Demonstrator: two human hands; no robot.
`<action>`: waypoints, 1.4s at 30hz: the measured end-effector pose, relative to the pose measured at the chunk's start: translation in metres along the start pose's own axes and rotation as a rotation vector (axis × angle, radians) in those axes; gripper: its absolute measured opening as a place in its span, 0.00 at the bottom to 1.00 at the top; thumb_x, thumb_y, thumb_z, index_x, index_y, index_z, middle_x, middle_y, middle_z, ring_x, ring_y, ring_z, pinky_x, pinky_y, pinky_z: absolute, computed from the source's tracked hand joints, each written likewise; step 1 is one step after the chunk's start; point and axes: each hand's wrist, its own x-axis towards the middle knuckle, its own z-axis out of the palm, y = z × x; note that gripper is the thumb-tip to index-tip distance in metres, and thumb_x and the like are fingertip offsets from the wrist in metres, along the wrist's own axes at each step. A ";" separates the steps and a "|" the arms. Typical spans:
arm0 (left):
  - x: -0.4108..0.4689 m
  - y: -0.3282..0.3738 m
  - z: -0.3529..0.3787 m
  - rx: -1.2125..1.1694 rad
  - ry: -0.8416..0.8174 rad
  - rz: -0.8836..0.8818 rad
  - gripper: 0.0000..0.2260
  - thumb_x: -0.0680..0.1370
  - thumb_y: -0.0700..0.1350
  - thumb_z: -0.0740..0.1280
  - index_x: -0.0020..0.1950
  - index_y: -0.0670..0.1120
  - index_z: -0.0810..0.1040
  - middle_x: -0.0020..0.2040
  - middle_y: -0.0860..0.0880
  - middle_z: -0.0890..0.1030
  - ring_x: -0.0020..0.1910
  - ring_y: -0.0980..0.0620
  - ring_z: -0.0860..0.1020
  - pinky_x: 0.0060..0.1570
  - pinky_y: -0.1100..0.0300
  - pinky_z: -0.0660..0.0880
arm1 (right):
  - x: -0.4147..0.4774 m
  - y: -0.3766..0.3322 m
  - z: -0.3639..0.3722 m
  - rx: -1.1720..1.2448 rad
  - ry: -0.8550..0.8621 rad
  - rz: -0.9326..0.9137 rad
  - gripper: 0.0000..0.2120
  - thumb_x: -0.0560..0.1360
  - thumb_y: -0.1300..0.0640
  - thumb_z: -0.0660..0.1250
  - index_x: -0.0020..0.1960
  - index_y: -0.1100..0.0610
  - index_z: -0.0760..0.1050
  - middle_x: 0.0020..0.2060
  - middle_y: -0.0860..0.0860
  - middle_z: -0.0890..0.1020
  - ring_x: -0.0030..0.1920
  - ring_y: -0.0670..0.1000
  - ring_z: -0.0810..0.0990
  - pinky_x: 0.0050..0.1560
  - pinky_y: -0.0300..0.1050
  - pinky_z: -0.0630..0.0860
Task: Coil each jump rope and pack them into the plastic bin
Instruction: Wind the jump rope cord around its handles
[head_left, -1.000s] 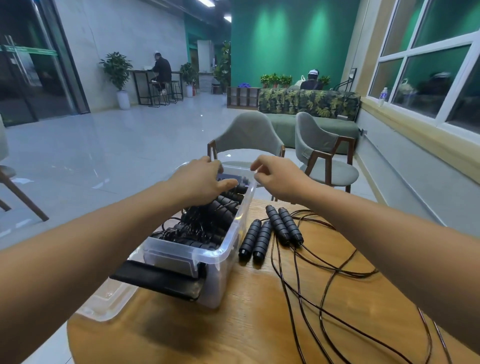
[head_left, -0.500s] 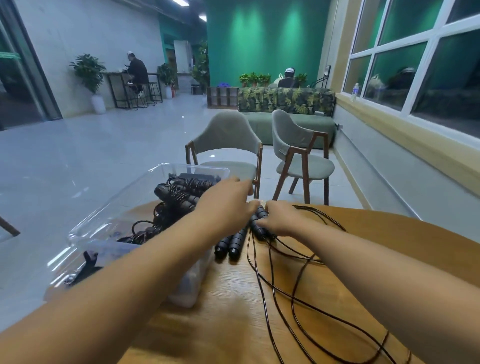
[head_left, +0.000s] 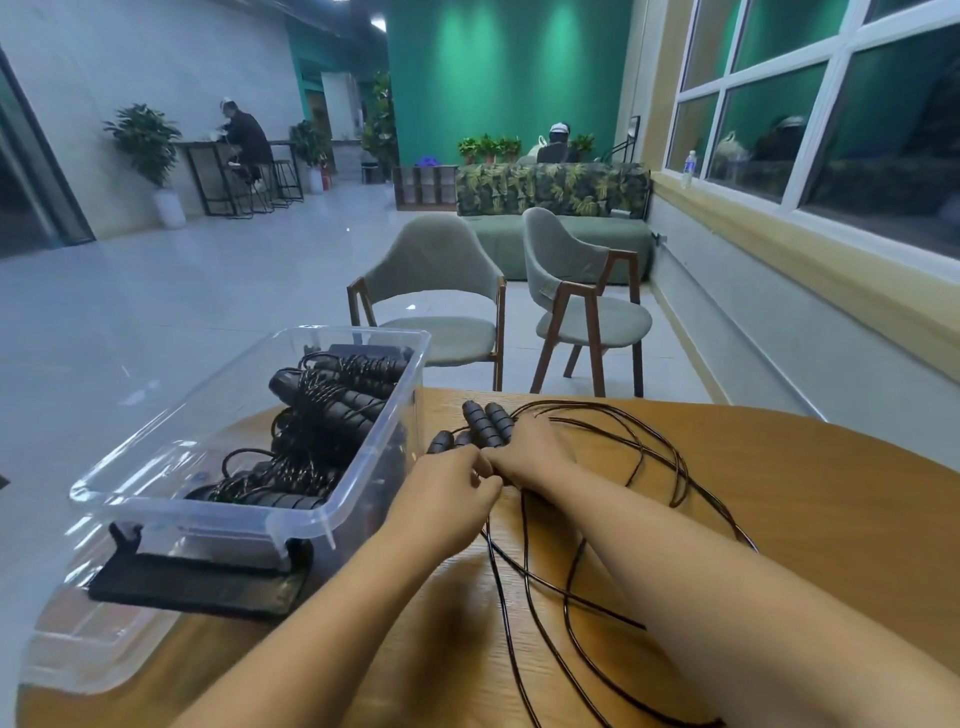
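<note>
Beside the bin (head_left: 291, 519), left hand (head_left: 447, 491) and right hand (head_left: 535, 454) grip handles (head_left: 477, 422).

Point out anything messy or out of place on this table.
The black cords sprawl in loose, crossing loops over the table right of the plastic bin, unlike the coiled ropes packed inside it.
</note>
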 end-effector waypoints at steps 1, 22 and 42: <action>-0.002 -0.001 0.002 -0.031 0.010 -0.012 0.08 0.79 0.55 0.68 0.54 0.55 0.82 0.48 0.55 0.83 0.48 0.57 0.80 0.53 0.52 0.81 | 0.001 0.001 -0.001 0.009 -0.005 -0.003 0.38 0.65 0.30 0.72 0.63 0.57 0.78 0.57 0.55 0.83 0.55 0.58 0.82 0.47 0.49 0.78; -0.028 0.013 0.011 -0.572 0.031 0.026 0.25 0.77 0.51 0.76 0.73 0.57 0.73 0.62 0.61 0.80 0.61 0.64 0.78 0.59 0.63 0.75 | -0.093 0.005 -0.088 0.475 0.197 -0.429 0.26 0.74 0.51 0.76 0.63 0.50 0.64 0.50 0.47 0.76 0.48 0.49 0.81 0.45 0.51 0.85; -0.070 0.101 -0.009 -0.592 -0.258 0.520 0.19 0.80 0.64 0.62 0.57 0.51 0.80 0.42 0.56 0.79 0.40 0.59 0.76 0.42 0.60 0.73 | -0.231 0.079 -0.163 1.391 -0.103 -0.331 0.23 0.75 0.56 0.70 0.71 0.54 0.77 0.67 0.56 0.83 0.71 0.61 0.79 0.76 0.61 0.70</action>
